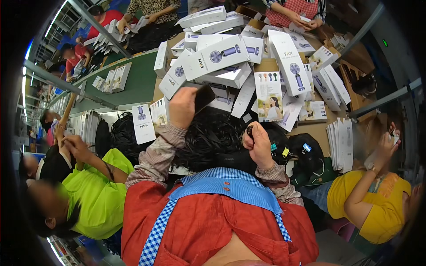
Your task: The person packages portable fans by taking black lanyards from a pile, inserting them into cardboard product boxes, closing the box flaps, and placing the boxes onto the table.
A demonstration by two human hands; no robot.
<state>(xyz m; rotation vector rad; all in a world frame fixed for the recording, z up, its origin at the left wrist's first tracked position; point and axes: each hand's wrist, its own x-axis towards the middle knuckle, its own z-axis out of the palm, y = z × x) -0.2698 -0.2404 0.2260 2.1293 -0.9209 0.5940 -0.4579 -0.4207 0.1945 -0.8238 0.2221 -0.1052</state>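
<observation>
Black strap-like item (205, 97) was clamped in your left hand (183, 107); your right hand (258, 142), apart, clenched a dark piece (250, 131); white boxes (217, 57) lay toward twelve o'clock.

Dark item (204, 97) in left grip (183, 107) blurred; black piece (249, 130) in right grip (258, 145) mostly hidden.

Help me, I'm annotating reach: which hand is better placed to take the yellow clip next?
Probably the right hand: it is close by the yellow clip, though it grips a small dark thing. The left hand is farther off, holding a dark flat piece.
</observation>
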